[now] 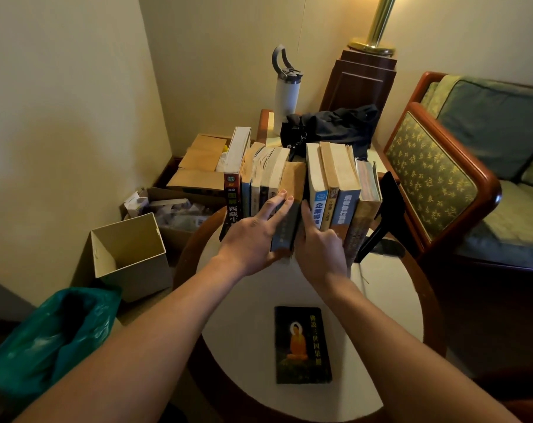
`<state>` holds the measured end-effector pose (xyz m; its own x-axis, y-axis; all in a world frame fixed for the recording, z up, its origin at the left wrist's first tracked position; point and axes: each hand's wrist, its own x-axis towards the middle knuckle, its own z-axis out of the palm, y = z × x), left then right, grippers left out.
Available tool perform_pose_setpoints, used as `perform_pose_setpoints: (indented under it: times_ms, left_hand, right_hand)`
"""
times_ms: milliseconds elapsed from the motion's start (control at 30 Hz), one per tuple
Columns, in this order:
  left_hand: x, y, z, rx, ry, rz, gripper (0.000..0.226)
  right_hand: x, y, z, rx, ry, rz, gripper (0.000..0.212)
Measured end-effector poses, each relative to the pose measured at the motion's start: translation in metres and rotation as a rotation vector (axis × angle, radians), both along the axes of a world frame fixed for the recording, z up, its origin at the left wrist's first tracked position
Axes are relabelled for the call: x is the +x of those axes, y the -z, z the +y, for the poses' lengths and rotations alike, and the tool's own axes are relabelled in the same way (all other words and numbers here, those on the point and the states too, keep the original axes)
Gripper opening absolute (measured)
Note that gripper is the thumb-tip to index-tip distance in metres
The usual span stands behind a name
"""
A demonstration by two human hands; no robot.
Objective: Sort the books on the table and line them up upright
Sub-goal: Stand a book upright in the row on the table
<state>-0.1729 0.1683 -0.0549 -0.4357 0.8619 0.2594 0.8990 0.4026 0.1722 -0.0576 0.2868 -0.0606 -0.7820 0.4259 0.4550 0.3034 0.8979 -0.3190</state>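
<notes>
A row of upright books (320,190) stands across the far side of the round white table (246,331), held at the right end by a black bookend (387,215). In the middle of the row a grey-blue book (289,221) with yellowed pages sits in a gap. My left hand (253,236) presses on its left side with straight fingers, thumb under its lower corner. My right hand (317,242) lies against its right side, index finger reaching into the gap. A dark book with an orange seated figure (301,345) lies flat near the front.
A white bottle (286,96) and a black bag (332,129) sit behind the row. Cardboard boxes (195,169), an open beige box (130,254) and a green plastic bag (54,334) are on the floor at left. An upholstered armchair (460,166) stands at right.
</notes>
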Motion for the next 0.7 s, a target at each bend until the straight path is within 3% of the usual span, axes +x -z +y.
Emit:
perform_pose_setpoints:
  times_ms: [167,233,433,700]
  left_hand:
    - [0.001,-0.002,-0.001,-0.026,-0.017,0.011,0.107]
    - [0.001,-0.002,-0.001,-0.028,-0.017,0.012,0.109]
    - [0.001,-0.003,-0.001,-0.035,-0.025,0.004,0.109]
    - [0.004,-0.005,0.000,-0.050,-0.040,-0.004,0.106]
  right_hand:
    - [-0.012,-0.012,-0.001,-0.114,0.029,0.079,0.031]
    - [-0.002,-0.008,-0.004,-0.088,0.020,0.113,0.033]
    - [0.025,0.027,-0.003,0.125,0.078,-0.037,0.061]
    - [0.003,0.018,0.003,0.111,0.155,-0.004,0.044]
